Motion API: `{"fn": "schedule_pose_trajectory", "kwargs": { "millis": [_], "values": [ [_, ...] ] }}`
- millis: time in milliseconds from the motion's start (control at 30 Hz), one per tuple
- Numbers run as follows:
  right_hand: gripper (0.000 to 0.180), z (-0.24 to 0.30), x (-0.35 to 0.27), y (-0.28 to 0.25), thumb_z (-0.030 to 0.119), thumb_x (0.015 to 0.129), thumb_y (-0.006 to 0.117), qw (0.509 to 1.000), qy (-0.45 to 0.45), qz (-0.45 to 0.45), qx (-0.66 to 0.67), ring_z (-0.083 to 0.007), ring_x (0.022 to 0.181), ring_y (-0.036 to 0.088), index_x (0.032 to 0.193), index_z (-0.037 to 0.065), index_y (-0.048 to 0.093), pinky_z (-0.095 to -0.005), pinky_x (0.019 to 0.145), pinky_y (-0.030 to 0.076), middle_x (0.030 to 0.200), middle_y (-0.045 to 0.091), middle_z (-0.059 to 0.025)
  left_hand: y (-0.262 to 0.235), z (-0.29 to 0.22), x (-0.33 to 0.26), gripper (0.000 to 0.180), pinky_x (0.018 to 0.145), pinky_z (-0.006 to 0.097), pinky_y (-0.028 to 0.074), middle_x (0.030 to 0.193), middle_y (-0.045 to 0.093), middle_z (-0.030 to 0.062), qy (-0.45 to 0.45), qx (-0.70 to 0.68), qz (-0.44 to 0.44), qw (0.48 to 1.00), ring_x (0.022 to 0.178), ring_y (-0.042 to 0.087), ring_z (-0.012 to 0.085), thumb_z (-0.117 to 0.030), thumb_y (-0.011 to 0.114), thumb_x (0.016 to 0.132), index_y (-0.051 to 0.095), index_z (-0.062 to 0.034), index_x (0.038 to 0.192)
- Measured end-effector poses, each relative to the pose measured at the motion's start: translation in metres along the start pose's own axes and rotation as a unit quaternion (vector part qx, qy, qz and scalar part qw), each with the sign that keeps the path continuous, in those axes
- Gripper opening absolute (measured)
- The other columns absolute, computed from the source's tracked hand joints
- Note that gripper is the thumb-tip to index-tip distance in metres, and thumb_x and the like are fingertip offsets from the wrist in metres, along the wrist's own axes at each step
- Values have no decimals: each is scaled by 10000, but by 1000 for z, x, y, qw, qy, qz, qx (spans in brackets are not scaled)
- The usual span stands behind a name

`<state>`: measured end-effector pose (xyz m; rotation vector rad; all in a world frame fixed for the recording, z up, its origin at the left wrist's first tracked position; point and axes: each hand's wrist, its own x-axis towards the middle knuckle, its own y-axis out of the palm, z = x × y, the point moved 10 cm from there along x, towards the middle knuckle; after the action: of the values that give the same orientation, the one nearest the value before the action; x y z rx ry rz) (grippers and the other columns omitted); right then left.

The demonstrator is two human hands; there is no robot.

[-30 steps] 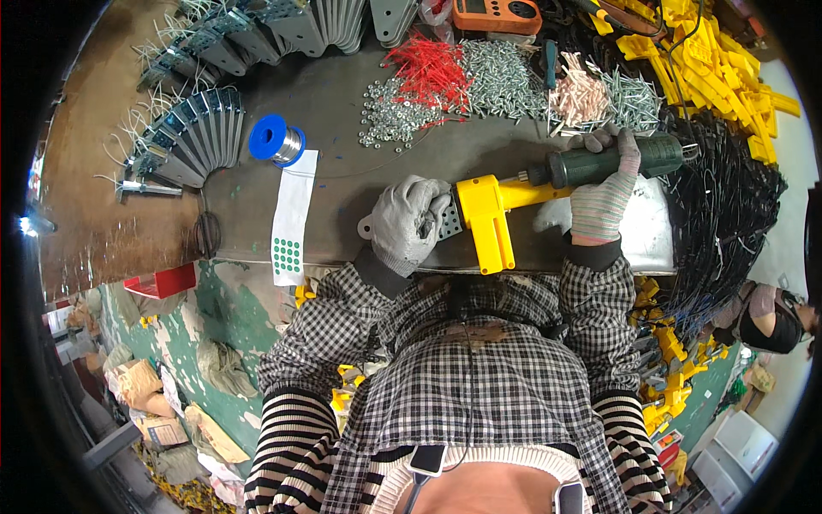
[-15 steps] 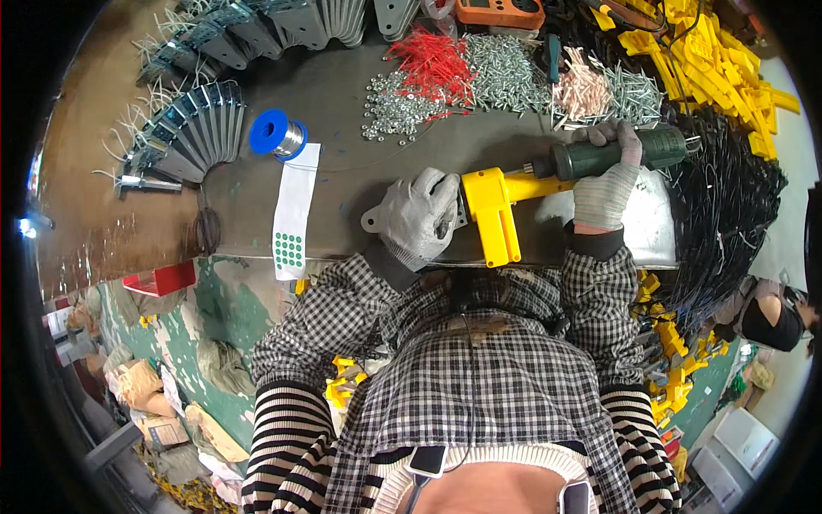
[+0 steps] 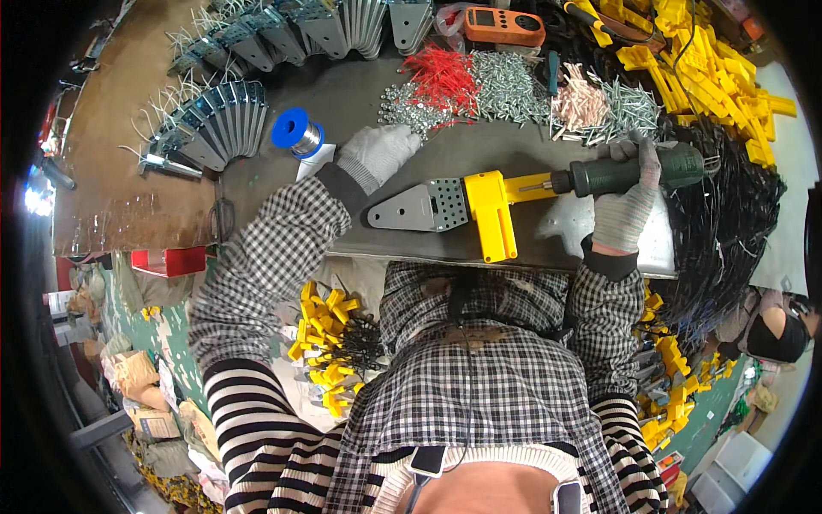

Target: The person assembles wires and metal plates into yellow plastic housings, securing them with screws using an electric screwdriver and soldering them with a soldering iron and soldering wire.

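Observation:
My right hand (image 3: pixel 623 204), in a grey knit glove, grips a dark green electric screwdriver (image 3: pixel 638 173) whose bit points left into a yellow plastic block (image 3: pixel 488 206). A grey perforated metal plate (image 3: pixel 419 206) joins that block on the left and lies flat on the grey bench (image 3: pixel 360 94). My left hand (image 3: pixel 377 152), also gloved, reaches up and away from the plate toward a heap of small silver screws (image 3: pixel 402 101). Nothing shows in its fingers.
Red wire pieces (image 3: pixel 441 75), more screws (image 3: pixel 507 84), pale plugs (image 3: pixel 578 98) and yellow plastic parts (image 3: pixel 711 64) line the back. A blue solder spool (image 3: pixel 295 133), stacked metal plates (image 3: pixel 218 124), an orange meter (image 3: pixel 503 26) and black cable ties (image 3: pixel 728 214) surround the work.
My left hand let go of the metal plate and moved up-left toward the screws. The plate now lies uncovered. My right hand kept its grip on the screwdriver.

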<state>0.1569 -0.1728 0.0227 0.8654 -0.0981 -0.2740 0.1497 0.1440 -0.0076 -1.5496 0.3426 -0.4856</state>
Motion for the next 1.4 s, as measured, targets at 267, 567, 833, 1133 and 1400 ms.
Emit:
{"fn": "schedule_pose_trajectory", "kwargs": {
  "millis": [267, 567, 833, 1133, 1400],
  "values": [
    [269, -5, -7, -29, 205, 867, 684, 997, 28, -45, 48, -133, 743, 512, 1046, 25, 594, -346, 767, 473, 799, 510, 3, 3, -16, 16, 48, 609, 412, 550, 810, 583, 90, 60, 106, 76, 990, 757, 660, 273, -129, 562, 848, 569, -96, 882],
    [307, -25, -15, -30, 235, 821, 728, 995, 50, -78, 49, -134, 730, 511, 1024, 62, 577, -336, 767, 470, 815, 499, 4, -22, -76, -65, 175, 684, 390, 513, 888, 596, 105, -164, -315, -221, 908, 780, 619, 306, -134, 715, 777, 627, -68, 913],
    [265, -32, -16, -18, 215, 881, 666, 996, 53, -22, 71, -122, 725, 499, 1031, 38, 537, -357, 803, 454, 796, 487, 4, -21, -86, -73, 208, 792, 396, 497, 924, 590, 40, -152, -262, -325, 896, 892, 600, 251, -125, 747, 727, 650, -121, 911],
    [318, -33, -15, -24, 250, 864, 685, 996, 52, -39, 58, -125, 728, 495, 1046, 30, 544, -358, 788, 456, 805, 482, 0, -25, -90, -75, 202, 778, 388, 484, 898, 621, -3, -150, -237, -322, 904, 856, 612, 237, -158, 746, 739, 658, -150, 920],
    [282, -30, -15, -20, 258, 881, 664, 998, 30, -16, 48, -116, 724, 481, 1024, 46, 542, -349, 780, 453, 809, 466, 11, -29, -95, -74, 242, 742, 378, 486, 915, 622, 52, -134, -243, -322, 905, 846, 607, 270, -37, 763, 724, 642, -87, 926]
  ]
}}
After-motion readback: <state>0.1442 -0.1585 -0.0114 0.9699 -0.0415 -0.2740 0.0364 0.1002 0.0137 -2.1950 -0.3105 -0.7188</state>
